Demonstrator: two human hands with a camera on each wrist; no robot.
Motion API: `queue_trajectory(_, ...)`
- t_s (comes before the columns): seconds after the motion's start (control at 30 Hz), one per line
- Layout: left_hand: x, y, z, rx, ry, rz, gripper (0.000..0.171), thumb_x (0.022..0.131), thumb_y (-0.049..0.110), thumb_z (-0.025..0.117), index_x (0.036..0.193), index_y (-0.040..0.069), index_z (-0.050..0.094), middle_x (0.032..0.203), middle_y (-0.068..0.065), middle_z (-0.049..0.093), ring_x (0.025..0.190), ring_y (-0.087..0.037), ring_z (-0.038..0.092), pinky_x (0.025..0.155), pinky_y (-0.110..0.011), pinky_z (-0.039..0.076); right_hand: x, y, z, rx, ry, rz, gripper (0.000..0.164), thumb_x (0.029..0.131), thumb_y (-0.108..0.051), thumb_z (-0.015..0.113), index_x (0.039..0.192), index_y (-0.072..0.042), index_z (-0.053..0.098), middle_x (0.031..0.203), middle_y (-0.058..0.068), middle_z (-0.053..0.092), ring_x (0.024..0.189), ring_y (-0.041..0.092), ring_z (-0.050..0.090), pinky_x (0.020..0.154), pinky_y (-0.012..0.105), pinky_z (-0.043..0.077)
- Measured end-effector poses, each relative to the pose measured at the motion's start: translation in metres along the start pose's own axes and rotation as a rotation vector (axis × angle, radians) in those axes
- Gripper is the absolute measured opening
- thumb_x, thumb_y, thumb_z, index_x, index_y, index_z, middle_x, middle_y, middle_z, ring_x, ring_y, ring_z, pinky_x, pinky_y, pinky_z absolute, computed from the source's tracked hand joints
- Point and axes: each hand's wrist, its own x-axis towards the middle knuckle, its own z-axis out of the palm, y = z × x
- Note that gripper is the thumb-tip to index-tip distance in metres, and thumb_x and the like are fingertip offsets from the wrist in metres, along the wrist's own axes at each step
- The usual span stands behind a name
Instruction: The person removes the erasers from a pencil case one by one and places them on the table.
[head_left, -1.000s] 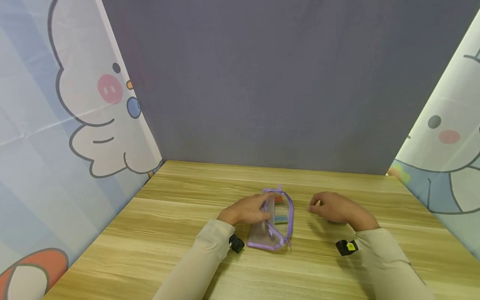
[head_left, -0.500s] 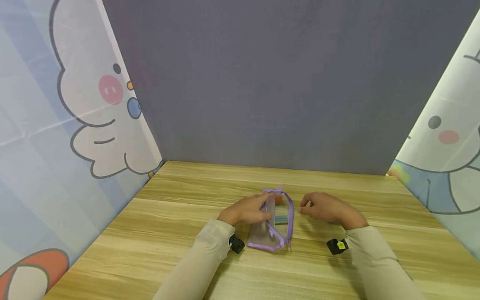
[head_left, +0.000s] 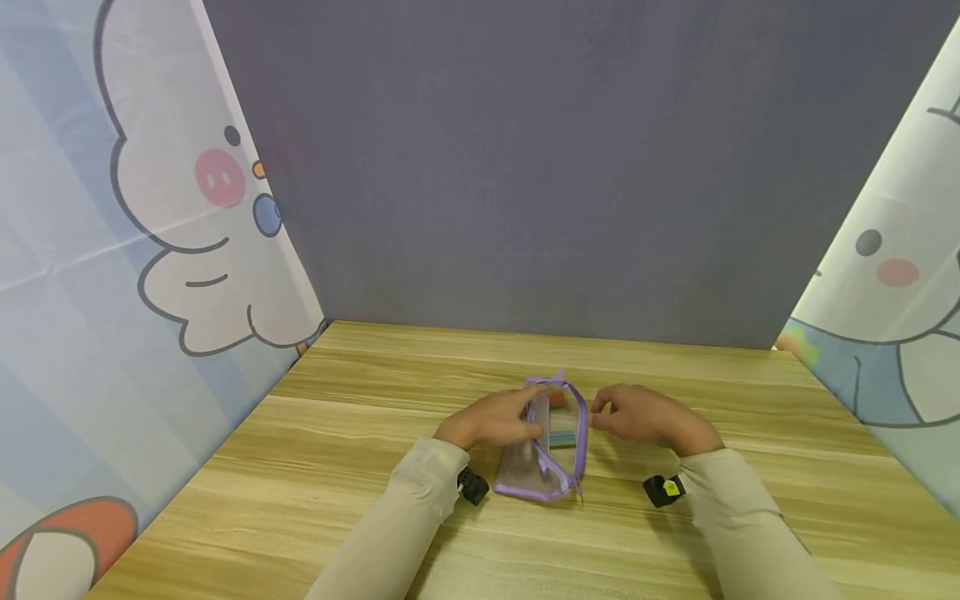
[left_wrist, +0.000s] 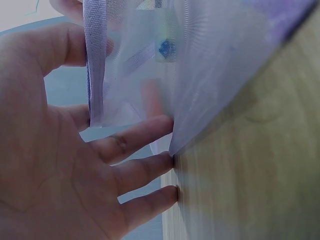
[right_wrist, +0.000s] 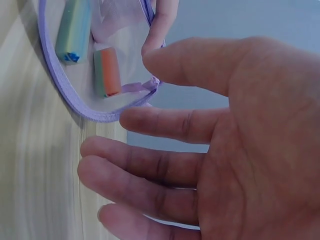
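A clear mesh pouch (head_left: 551, 450) with purple zipper trim lies open on the wooden table (head_left: 360, 467). My left hand (head_left: 525, 418) pinches the pouch's left rim, thumb above the purple trim (left_wrist: 95, 60) and fingers (left_wrist: 140, 140) under the mesh. Inside the pouch (right_wrist: 100, 90) lie a green-blue stick (right_wrist: 72, 30) and a shorter orange-green piece (right_wrist: 106, 70). My right hand (head_left: 600, 419) hovers just right of the pouch's rim with fingers (right_wrist: 165, 125) relaxed and holds nothing. Whether it touches the trim I cannot tell.
A grey panel (head_left: 562, 167) closes the back of the table. Cartoon-printed curtains stand at the left (head_left: 135, 250) and right (head_left: 885, 283). Black wrist cameras (head_left: 472, 486) (head_left: 662, 490) sit on both long beige sleeves.
My right hand has moved left across the table up to the pouch's right rim. The left hand and the pouch have stayed where they were.
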Motion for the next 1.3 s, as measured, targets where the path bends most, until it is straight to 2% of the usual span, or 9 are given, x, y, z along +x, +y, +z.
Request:
queue_trajectory(0.27,0.000,0.000,-0.001,-0.025,-0.007,-0.006,0.074,0.089,0.031,0.061,0.157,0.037,0.033,0.138,-0.003,0.057,0.102,-0.012,0.057,0.089,-0.038,0.049,0.007,-0.002,0.001,-0.050,-0.001,-0.013,0.022,0.097,-0.027,0.064,0.106,-0.008,0.070,0.095,0.000,0.066,0.079,0.015,0.057,0.068,0.037,0.049)
queue_trajectory(0.5,0.000,0.002,-0.002,0.004,0.000,0.004,0.072,0.087,0.031,0.062,0.155,0.036,0.037,0.136,-0.004,0.059,0.099,-0.013,0.057,0.085,-0.037,0.049,0.012,-0.004,0.005,-0.043,-0.020,-0.041,0.019,0.097,-0.025,0.064,0.103,-0.008,0.070,0.095,0.001,0.066,0.078,0.014,0.058,0.069,0.037,0.050)
queue_trajectory(0.6,0.000,0.002,-0.003,0.011,-0.009,-0.006,0.073,0.087,0.033,0.062,0.156,0.038,0.035,0.136,-0.004,0.059,0.098,-0.014,0.058,0.083,-0.038,0.049,0.013,-0.005,0.008,-0.040,-0.020,-0.045,0.021,0.098,-0.026,0.064,0.105,-0.006,0.070,0.095,0.001,0.066,0.078,0.014,0.059,0.069,0.037,0.050)
queue_trajectory(0.83,-0.002,0.003,-0.005,0.045,-0.011,-0.034,0.075,0.087,0.038,0.060,0.157,0.036,0.034,0.133,-0.002,0.061,0.107,-0.016,0.058,0.087,-0.041,0.050,0.016,-0.007,0.015,0.003,-0.021,-0.070,0.019,0.099,-0.024,0.063,0.103,-0.007,0.069,0.084,0.000,0.063,0.067,0.014,0.054,0.061,0.034,0.046)
queue_trajectory(0.97,-0.002,0.003,-0.005,0.050,-0.006,-0.031,0.073,0.087,0.039,0.060,0.156,0.037,0.036,0.129,-0.002,0.062,0.102,-0.017,0.058,0.081,-0.040,0.050,0.016,-0.008,0.018,-0.011,-0.020,-0.072,0.018,0.099,-0.024,0.063,0.103,-0.008,0.069,0.087,-0.001,0.063,0.069,0.014,0.054,0.062,0.034,0.046)
queue_trajectory(1.1,-0.002,0.002,-0.005,0.032,-0.004,-0.012,0.071,0.088,0.036,0.061,0.155,0.037,0.038,0.123,-0.005,0.064,0.090,-0.015,0.059,0.077,-0.036,0.049,0.016,-0.010,0.019,-0.011,-0.023,-0.061,0.018,0.099,-0.024,0.063,0.102,-0.008,0.069,0.086,-0.002,0.064,0.068,0.014,0.054,0.063,0.034,0.046)
queue_trajectory(1.3,-0.003,0.002,-0.006,0.013,-0.003,-0.017,0.072,0.089,0.034,0.062,0.156,0.032,0.037,0.112,-0.004,0.066,0.081,-0.014,0.060,0.072,-0.032,0.049,0.017,-0.013,0.020,-0.030,-0.025,-0.055,0.019,0.098,-0.024,0.064,0.103,-0.007,0.069,0.088,-0.001,0.065,0.071,0.013,0.056,0.065,0.035,0.048)
